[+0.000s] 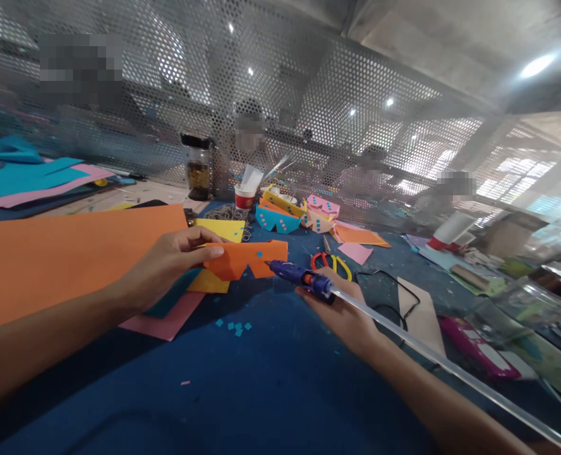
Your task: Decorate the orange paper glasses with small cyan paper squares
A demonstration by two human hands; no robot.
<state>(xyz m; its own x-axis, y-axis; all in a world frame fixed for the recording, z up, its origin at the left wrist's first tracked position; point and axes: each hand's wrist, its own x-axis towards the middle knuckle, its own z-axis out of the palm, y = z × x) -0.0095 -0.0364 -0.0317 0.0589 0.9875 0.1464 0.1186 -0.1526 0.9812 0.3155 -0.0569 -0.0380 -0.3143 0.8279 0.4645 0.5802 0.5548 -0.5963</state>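
My left hand (186, 256) pinches the left end of an orange paper cutout (230, 258), shaped like a mask with V-shaped notches in its lower edge. One small blue square (259, 254) sits on its face. In my right hand (342, 309) is a blue hot glue gun (292, 273), its tip at the cutout's right half near the blue square; whether it touches I cannot tell. A long clear glue stick (404, 335) runs out of its back. Below the cutout, several loose blue paper squares (235, 327) lie on the blue table (242, 392).
Finished-looking paper pieces (278, 220) with small squares stand at the back, near a paper cup (245, 197) and a lidded jar (198, 167). Scissors (340, 265) and a black cord (406, 316) lie beyond my right hand. Orange sheets (72, 253) cover the left; a perforated metal screen (299, 114) rises behind.
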